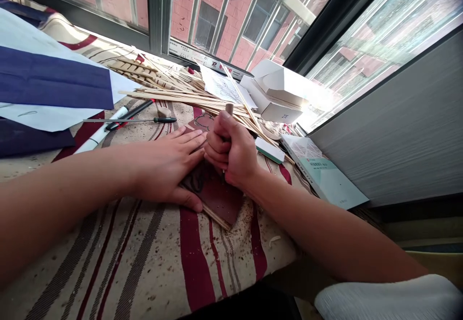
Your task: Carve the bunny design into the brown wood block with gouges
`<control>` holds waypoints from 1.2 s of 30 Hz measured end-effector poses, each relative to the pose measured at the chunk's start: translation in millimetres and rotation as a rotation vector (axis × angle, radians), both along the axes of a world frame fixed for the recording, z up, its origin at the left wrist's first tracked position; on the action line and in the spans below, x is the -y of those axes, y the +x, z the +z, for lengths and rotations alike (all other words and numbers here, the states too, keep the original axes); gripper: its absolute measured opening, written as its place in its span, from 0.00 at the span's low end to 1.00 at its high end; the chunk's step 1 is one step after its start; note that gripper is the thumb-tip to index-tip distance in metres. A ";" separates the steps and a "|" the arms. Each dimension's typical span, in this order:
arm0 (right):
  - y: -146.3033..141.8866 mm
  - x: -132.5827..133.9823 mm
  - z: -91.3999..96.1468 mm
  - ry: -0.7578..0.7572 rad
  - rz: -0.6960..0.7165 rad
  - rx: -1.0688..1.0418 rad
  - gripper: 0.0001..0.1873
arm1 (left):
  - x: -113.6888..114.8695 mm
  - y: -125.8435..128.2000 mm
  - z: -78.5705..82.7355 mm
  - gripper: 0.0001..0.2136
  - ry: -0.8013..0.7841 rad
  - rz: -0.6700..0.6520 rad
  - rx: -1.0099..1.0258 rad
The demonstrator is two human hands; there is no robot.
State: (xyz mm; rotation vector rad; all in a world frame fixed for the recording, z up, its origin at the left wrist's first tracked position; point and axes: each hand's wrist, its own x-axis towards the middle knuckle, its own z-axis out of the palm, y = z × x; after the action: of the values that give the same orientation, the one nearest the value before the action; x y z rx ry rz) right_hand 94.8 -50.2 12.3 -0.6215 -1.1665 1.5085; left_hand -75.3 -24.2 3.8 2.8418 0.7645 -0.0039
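A dark red wooden board (220,192) with curving black lines drawn on it lies at an angle on the striped cloth. My left hand (170,166) rests flat across the board, fingers stretched out and thumb along its near edge. My right hand (231,149) is a fist around a carving tool (229,109); its round wooden handle end sticks out above the thumb. The tool's tip points down at the board, mostly hidden by the fist. Crumbs and small shavings are scattered about the board.
A thin screwdriver-like tool (164,119) and a white marker (103,129) lie left. Behind are thin wooden strips (188,97), a drawing sheet (226,87) and an open white box (277,100). A book (325,173) and a white-green block (269,150) lie right, near the window.
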 end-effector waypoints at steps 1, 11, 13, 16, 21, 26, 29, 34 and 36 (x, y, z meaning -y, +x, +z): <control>-4.4 2.4 -1.2 -0.012 -0.078 -0.014 0.31 | 0.6 -0.3 0.9 0.55 0.000 0.008 0.003; 10.7 8.6 11.6 0.082 -0.152 0.034 0.28 | -0.1 -7.0 4.6 0.61 -0.018 0.044 -0.077; 10.9 6.2 10.3 0.078 -0.148 0.041 0.27 | 3.2 -6.8 8.3 0.58 0.014 0.025 -0.102; 7.5 3.7 6.0 0.066 -0.139 0.030 0.27 | 8.1 -7.7 11.8 0.55 0.049 -0.001 -0.094; 2.9 0.6 1.2 0.047 -0.231 0.035 0.28 | 9.1 -10.7 6.1 0.52 0.105 0.016 -0.074; -3.0 -3.0 -3.3 -0.024 -0.394 0.082 0.27 | 2.5 -7.8 -2.2 0.61 0.043 0.027 -0.058; -3.9 -2.9 -3.0 -0.003 -0.356 0.087 0.28 | 0.8 -5.1 -2.4 0.61 0.017 0.023 -0.028; 1.1 1.8 4.9 0.073 0.066 0.148 0.31 | 1.5 -3.4 -1.1 0.52 0.007 -0.032 0.090; 1.4 3.4 5.8 0.038 0.002 0.136 0.30 | 1.6 -2.7 -2.0 0.54 0.008 -0.020 0.072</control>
State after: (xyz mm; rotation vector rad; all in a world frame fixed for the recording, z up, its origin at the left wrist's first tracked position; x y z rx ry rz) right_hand 96.1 -53.7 18.1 -0.7058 -1.2969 1.4604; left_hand -78.0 -25.7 1.8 2.8402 0.7235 0.0985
